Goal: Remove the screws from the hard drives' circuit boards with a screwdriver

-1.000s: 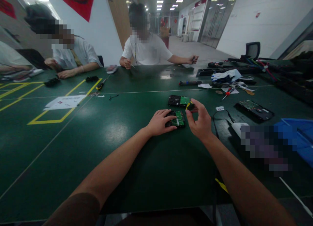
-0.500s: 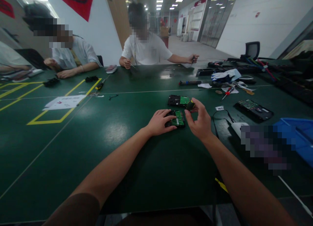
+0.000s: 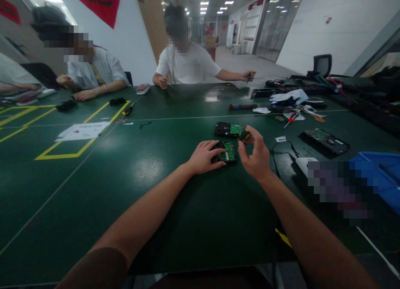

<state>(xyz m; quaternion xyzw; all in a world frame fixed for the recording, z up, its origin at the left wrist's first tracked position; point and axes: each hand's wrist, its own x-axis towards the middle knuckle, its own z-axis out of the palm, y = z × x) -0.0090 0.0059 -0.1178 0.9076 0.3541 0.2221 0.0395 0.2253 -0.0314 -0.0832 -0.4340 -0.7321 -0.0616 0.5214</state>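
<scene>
My left hand (image 3: 204, 157) lies over a hard drive (image 3: 230, 152) on the green table, thumb along the near edge and fingers across its left part, gripping it in place. The drive's green circuit board faces up. In my right hand (image 3: 258, 155), pinched between thumb and fingers, is a screwdriver (image 3: 244, 134) with a dark green and yellow handle. It is held above the drive's right end; I cannot make out its tip. Just beyond, a second hard drive (image 3: 228, 129) lies flat, close to the screwdriver handle.
Another hard drive (image 3: 325, 141) lies to the right, near a cable and a blue tray (image 3: 381, 172). Farther back are a red-handled screwdriver (image 3: 291, 119), a dark cylinder tool (image 3: 243, 106) and a white cloth (image 3: 289, 97). A paper sheet (image 3: 83, 131) lies left. Two people sit opposite.
My right hand and the screwdriver have shifted very slightly to the right, and the handle has turned a little, showing more yellow. My left hand stays on the hard drive.
</scene>
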